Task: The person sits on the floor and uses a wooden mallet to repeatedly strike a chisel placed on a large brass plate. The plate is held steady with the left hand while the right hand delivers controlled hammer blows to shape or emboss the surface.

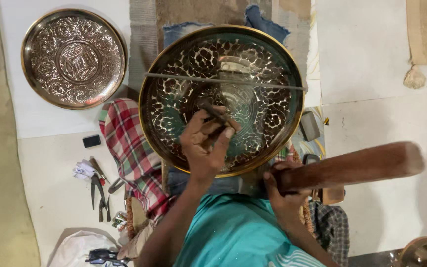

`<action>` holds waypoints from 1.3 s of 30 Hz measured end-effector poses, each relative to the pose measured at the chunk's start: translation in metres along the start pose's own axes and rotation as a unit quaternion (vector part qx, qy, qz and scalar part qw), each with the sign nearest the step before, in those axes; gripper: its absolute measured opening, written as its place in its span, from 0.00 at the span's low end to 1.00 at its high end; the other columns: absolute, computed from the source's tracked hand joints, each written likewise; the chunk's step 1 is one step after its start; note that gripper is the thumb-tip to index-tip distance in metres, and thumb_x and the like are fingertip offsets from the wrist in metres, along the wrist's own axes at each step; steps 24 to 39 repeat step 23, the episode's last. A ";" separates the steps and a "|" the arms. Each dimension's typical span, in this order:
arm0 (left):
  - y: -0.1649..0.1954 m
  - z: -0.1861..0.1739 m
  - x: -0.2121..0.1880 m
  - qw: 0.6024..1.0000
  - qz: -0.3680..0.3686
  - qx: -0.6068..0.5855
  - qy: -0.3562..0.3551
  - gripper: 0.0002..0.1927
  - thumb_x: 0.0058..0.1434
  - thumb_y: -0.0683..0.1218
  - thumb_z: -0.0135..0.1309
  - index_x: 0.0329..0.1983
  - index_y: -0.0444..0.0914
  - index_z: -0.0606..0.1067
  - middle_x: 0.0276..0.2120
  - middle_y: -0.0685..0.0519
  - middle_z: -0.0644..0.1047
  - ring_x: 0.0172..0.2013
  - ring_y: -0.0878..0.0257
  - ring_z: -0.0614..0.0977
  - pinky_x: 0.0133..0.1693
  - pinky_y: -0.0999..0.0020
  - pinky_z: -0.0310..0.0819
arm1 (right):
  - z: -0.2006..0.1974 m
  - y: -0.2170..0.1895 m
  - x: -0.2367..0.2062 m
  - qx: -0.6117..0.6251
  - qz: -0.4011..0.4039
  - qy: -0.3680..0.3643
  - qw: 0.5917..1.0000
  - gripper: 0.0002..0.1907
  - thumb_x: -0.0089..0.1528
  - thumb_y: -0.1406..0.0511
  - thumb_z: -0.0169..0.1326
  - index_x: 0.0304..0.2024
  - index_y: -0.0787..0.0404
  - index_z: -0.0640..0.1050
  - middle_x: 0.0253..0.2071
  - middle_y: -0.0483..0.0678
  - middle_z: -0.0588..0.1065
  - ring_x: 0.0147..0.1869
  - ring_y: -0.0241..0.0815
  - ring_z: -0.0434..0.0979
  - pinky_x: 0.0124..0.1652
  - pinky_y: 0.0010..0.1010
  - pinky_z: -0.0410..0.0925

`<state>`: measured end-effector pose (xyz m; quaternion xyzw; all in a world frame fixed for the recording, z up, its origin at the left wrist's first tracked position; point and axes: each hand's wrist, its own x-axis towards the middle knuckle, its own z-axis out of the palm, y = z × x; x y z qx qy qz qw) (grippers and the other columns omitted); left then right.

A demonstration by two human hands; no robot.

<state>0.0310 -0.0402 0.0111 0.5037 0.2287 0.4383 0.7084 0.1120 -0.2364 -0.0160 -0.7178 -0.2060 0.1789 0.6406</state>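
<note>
Brass tray [253, 59] lies under the left hand [204, 143], which pinches a small chisel [213, 112] upright against its engraved face. Beside it, the right hand [285, 190] grips a wooden mallet [357, 165], seemingly raised to strike the chisel.

A large round brass plate [222, 99], engraved with dense floral scrollwork, tilts up facing the camera. A thin dark metal chisel [214, 112] stands slanted with its tip on the plate's centre. A brown wooden mallet [352, 165] lies nearly level by the plate's lower right rim.
</note>
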 end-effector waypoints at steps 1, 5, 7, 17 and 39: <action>-0.005 0.008 -0.002 0.999 -0.015 -0.029 0.010 0.16 0.69 0.34 0.55 0.59 0.32 0.73 0.42 0.49 0.82 0.46 0.64 0.84 0.52 0.68 0.81 | 0.000 0.003 0.001 0.013 0.004 0.003 1.000 0.14 0.59 0.75 0.64 0.43 0.65 0.73 0.41 0.47 0.74 0.46 0.34 0.74 0.48 0.27 0.69; -0.025 0.031 0.004 0.995 -0.006 0.076 0.070 0.16 0.67 0.33 0.56 0.58 0.31 0.75 0.45 0.47 0.82 0.49 0.61 0.85 0.52 0.66 0.85 | -0.012 -0.003 0.020 -0.020 -0.082 -0.064 0.994 0.12 0.61 0.70 0.60 0.46 0.65 0.74 0.42 0.48 0.77 0.46 0.36 0.77 0.56 0.28 0.70; -0.035 0.036 0.005 0.981 0.062 0.163 0.083 0.16 0.67 0.31 0.54 0.58 0.32 0.75 0.49 0.45 0.83 0.51 0.60 0.86 0.51 0.66 0.86 | -0.022 -0.015 0.036 -0.060 -0.075 -0.109 0.989 0.06 0.61 0.70 0.59 0.40 0.65 0.77 0.34 0.48 0.77 0.38 0.37 0.77 0.65 0.32 0.70; -0.052 0.022 -0.012 0.934 0.111 0.328 0.090 0.19 0.63 0.30 0.48 0.56 0.29 0.75 0.43 0.46 0.84 0.40 0.61 0.89 0.44 0.69 0.85 | -0.030 -0.115 0.113 -0.275 -0.223 -0.204 0.913 0.33 0.50 0.73 0.64 0.60 0.62 0.76 0.48 0.56 0.80 0.46 0.43 0.84 0.42 0.30 0.77; -0.066 0.014 -0.015 0.889 0.190 0.406 0.092 0.12 0.65 0.32 0.52 0.50 0.32 0.75 0.44 0.41 0.83 0.40 0.54 0.89 0.42 0.66 0.84 | -0.035 -0.143 0.144 -0.448 -0.316 -0.282 0.788 0.37 0.49 0.71 0.67 0.63 0.54 0.77 0.51 0.54 0.78 0.46 0.49 0.82 0.41 0.37 0.75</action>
